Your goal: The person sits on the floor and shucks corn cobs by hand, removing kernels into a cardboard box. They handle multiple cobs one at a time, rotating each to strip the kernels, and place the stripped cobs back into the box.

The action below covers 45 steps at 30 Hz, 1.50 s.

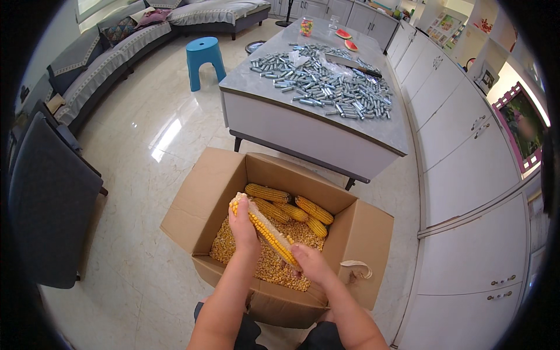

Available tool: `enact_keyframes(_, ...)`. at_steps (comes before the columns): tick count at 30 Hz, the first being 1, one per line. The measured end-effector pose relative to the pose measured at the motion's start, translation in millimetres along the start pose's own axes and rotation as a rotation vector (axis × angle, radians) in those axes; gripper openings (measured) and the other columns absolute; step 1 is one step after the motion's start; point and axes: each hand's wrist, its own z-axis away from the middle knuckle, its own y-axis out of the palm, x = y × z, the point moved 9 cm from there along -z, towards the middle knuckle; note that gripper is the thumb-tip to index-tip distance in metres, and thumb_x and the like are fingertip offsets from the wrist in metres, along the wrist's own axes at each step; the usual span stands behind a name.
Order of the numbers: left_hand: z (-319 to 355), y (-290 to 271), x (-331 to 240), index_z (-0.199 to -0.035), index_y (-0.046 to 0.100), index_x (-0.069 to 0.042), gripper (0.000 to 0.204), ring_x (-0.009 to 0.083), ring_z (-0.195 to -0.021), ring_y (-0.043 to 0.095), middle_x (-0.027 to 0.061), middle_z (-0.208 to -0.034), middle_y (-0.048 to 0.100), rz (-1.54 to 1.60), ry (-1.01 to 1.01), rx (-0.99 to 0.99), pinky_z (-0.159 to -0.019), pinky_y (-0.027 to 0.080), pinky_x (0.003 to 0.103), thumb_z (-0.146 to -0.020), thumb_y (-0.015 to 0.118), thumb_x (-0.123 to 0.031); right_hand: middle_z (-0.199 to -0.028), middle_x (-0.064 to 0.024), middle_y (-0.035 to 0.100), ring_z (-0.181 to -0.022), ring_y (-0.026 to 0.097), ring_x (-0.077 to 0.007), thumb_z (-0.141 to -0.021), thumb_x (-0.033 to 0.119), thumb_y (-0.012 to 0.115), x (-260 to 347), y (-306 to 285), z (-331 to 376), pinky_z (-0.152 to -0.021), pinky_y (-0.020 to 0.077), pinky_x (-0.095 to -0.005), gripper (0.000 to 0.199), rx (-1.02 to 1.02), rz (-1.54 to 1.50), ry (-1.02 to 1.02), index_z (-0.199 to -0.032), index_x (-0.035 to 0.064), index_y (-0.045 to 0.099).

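view from my head, looking down. my left hand [242, 224] is closed around the upper end of a partly shelled corn cob [265, 228], thumb lying along its top; my right hand [311, 262] grips the lower end, fingers curled under it. the cob runs on a slant from upper left to lower right, one strip of yellow kernels left along its near edge and bare pale core beside it. i hold it just above an open cardboard box [192, 198] that stands on the glossy tiled floor [146, 134] in front of my knees. in the box: a bed of loose kernels [274, 271] across the bottom, and at the far side a small pile of whole cobs [291, 207], lying touching one another. an empty husk-coloured core [357, 268] rests against the box's right flap. beyond the box stands a grey-topped table [315, 140], its surface strewn with many small metal cylinders [326, 81]; watermelon slices [347, 38] and a jar [306, 26] sit at its far end. a blue stool [204, 58] is left of the table, a sofa [99, 64] along the far left wall, white cabinets [466, 175] along the right.
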Motion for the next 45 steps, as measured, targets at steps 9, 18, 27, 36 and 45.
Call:
enact_keyframes(9,3,3,0,-0.108,0.046,-0.003,0.031,0.0115,-0.085,0.048,0.0038,-0.094,0.05,-0.037,0.055,0.017,-0.077,0.04,0.027,-0.088,0.051,-0.026,-0.073,-0.0069,0.057,-0.048,0.046,-0.0084,-0.096,0.035,0.033,-1,-9,0,-0.042,0.039,-0.0227,0.042,-0.179,0.127,-0.06,-0.099,-0.0007,0.055)
enact_keyframes(18,0,-1,-5,-0.107,0.046,-0.003,0.03,0.0119,-0.083,0.048,0.0037,-0.094,0.05,-0.053,0.078,-0.018,-0.075,0.04,0.027,-0.088,0.051,-0.026,-0.065,-0.0038,0.055,-0.046,0.046,-0.0078,-0.094,0.038,0.037,17,2,3,-0.044,0.0383,-0.0205,0.04,-0.08,0.135,-0.137,-0.096,0.0015,0.054)
enact_keyframes(27,-5,-10,-1,-0.105,0.046,-0.004,0.028,0.012,-0.081,0.049,0.0033,-0.089,0.05,0.039,0.028,-0.066,-0.073,0.042,0.026,-0.089,0.05,-0.027,-0.079,-0.0079,0.059,-0.052,0.045,-0.0078,-0.096,0.033,0.031,32,4,8,-0.045,0.0362,-0.0184,0.041,0.049,-0.3,-0.09,-0.115,0.0011,0.048)
enact_keyframes(36,-4,0,-1,-0.105,0.046,-0.006,0.028,0.0115,-0.081,0.05,0.0031,-0.088,0.051,0.002,0.016,0.019,-0.072,0.042,0.027,-0.09,0.049,-0.029,-0.075,-0.0083,0.061,-0.048,0.045,-0.0069,-0.096,0.037,0.029,14,-6,1,-0.042,0.0342,-0.0186,0.047,-0.066,-0.175,-0.103,-0.128,0.0045,0.037)
enact_keyframes(45,10,41,2,-0.101,0.047,-0.004,0.032,0.0217,-0.085,0.055,0.0084,-0.087,0.055,0.206,-0.184,0.353,-0.079,0.044,0.036,-0.092,0.04,-0.034,-0.073,-0.0069,0.058,-0.052,0.051,-0.0092,-0.094,0.045,0.031,1,-35,-8,-0.044,0.0377,-0.0205,0.055,-0.238,0.128,-0.205,-0.129,0.0046,0.038)
